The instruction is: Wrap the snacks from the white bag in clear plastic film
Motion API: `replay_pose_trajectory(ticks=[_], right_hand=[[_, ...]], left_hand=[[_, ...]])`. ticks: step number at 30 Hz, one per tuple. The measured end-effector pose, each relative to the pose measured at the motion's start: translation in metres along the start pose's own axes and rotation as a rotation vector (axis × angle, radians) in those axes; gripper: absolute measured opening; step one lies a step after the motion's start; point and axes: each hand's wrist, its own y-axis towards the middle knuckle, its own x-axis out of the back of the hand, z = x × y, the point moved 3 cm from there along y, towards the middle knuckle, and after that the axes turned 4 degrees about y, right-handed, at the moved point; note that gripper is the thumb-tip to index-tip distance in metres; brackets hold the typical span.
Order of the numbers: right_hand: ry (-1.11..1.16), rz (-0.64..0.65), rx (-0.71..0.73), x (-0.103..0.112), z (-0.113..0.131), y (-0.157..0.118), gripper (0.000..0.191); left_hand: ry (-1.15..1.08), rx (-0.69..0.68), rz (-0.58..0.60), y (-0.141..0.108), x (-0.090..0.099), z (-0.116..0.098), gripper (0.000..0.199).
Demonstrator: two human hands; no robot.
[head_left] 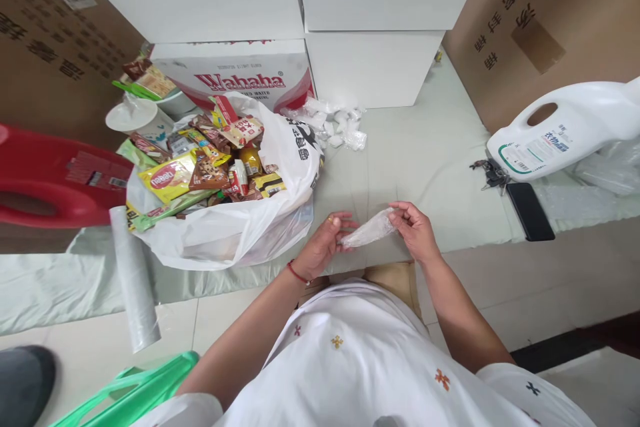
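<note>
Between my two hands a flattened, folded clear plastic bag [370, 228] is stretched at a slant over the cloth's front edge. My left hand [327, 239] has its fingers closed on the lower left end. The upper right end is pinched by my right hand [413, 227], thumb against fingers. Left of my hands stands a white plastic shopping bag [295, 183], its mouth wide and full of packaged snacks [210, 163]. Behind my hands lies a cluster of small white folded plastic bundles [343, 127].
A roll of clear plastic bags [135, 280] juts over the front edge. Beside it is a red jug [55, 177]. To the right are a white detergent bottle [560, 130], keys [490, 173] and a black phone [531, 211]. White boxes [375, 70] stand at the back.
</note>
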Motion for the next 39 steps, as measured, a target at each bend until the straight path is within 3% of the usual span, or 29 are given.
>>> replay_pose_trajectory(ticks=[2, 5, 10, 13, 17, 19, 22, 25, 27, 29, 33, 36, 39], right_hand=[[-0.003, -0.055, -0.021, 0.0, -0.002, 0.003, 0.031], [0.027, -0.119, -0.061, 0.004, -0.007, 0.005, 0.031], [0.035, -0.162, -0.098, 0.012, -0.01, 0.006, 0.034], [0.015, -0.166, -0.107, 0.013, -0.011, 0.007, 0.035], [-0.061, -0.117, -0.098, 0.011, -0.012, 0.008, 0.036], [-0.208, -0.126, -0.019, 0.012, -0.006, 0.005, 0.036], [-0.471, -0.122, 0.266, 0.009, 0.015, -0.006, 0.032], [-0.577, 0.126, 0.498, -0.007, 0.031, -0.018, 0.031], [-0.594, 0.284, 0.535, -0.019, 0.033, -0.021, 0.023], [-0.577, 0.31, 0.492, -0.026, 0.029, -0.021, 0.018], [-0.446, 0.146, 0.303, -0.033, 0.016, -0.016, 0.019], [-0.345, 0.121, 0.194, -0.039, 0.01, -0.017, 0.021], [-0.233, 0.127, 0.088, -0.041, 0.008, -0.018, 0.026]], left_hand=[[0.037, 0.017, 0.017, 0.001, -0.002, 0.002, 0.06], [0.064, 0.007, -0.086, 0.006, 0.003, 0.006, 0.049], [0.012, -0.048, -0.145, 0.006, 0.009, 0.006, 0.061], [0.078, -0.083, -0.133, 0.004, 0.006, 0.005, 0.061], [0.094, -0.086, -0.23, 0.008, 0.007, 0.006, 0.049], [0.022, -0.062, -0.24, 0.01, 0.008, 0.007, 0.049], [-0.035, -0.026, -0.229, 0.012, 0.009, 0.006, 0.049], [-0.048, -0.005, -0.21, 0.013, 0.007, 0.005, 0.05], [-0.057, -0.003, -0.194, 0.012, 0.005, 0.004, 0.052], [-0.077, -0.025, -0.204, 0.01, 0.004, 0.003, 0.057], [0.012, -0.027, -0.219, 0.006, -0.003, 0.007, 0.068], [0.154, 0.024, -0.15, 0.007, -0.01, 0.017, 0.062], [0.179, -0.007, -0.118, 0.012, -0.014, 0.022, 0.054]])
